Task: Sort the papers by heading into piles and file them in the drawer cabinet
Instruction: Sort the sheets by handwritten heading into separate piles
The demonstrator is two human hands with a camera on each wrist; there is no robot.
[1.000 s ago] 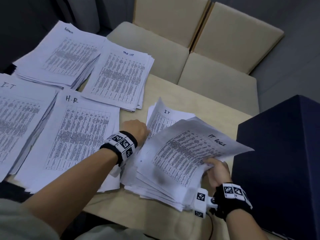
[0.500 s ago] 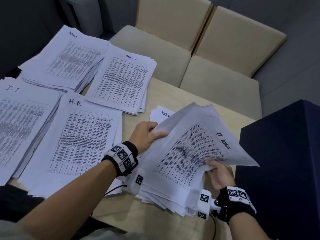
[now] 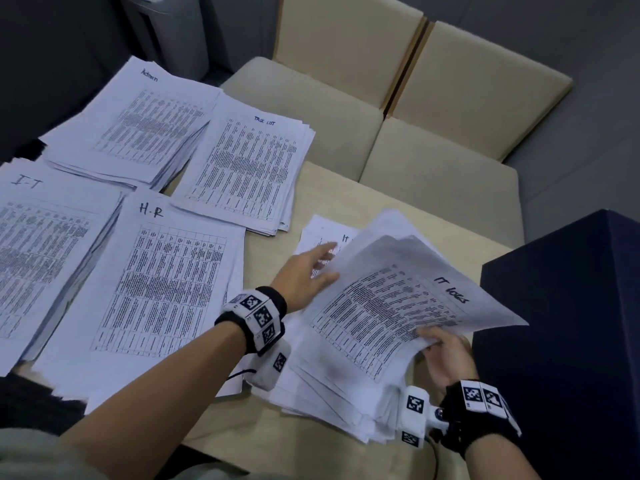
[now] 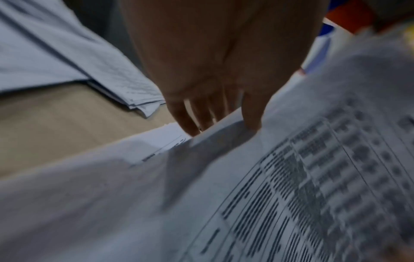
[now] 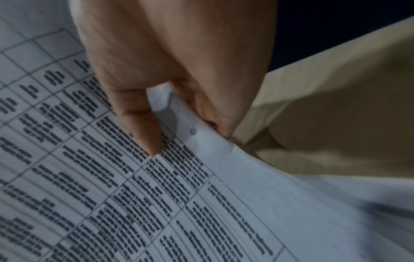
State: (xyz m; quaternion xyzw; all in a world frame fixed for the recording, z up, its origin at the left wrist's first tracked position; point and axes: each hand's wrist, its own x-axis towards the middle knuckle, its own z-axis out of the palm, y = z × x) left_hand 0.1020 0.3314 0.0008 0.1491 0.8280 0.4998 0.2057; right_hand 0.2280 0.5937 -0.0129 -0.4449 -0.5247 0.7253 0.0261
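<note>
Four headed piles lie on the left of the table: Admin (image 3: 138, 126), Task List (image 3: 249, 168), I-T (image 3: 41, 244) and H-R (image 3: 159, 289). A loose unsorted stack (image 3: 339, 386) sits at the right front. My right hand (image 3: 433, 344) pinches the near edge of several raised sheets, the top one headed IT logs (image 3: 398, 306); its thumb lies on the print (image 5: 186, 134). My left hand (image 3: 322, 265) reaches in at their left edge with straight fingers (image 4: 190, 120), thumb on top of the raised sheets. A sheet headed IT (image 3: 322, 237) shows beneath.
A dark blue cabinet (image 3: 571, 341) stands right beside the unsorted stack. Two beige chairs (image 3: 311, 109) (image 3: 450, 168) are pushed against the table's far edge. Bare tabletop (image 3: 270, 258) shows between the H-R pile and the stack. A grey bin (image 3: 166, 26) stands beyond the table.
My left hand let go of the raised sheets' edge and stretched its fingers forward beneath them. The exposed sheet now reads IT instead of Task List. My right hand keeps its pinch.
</note>
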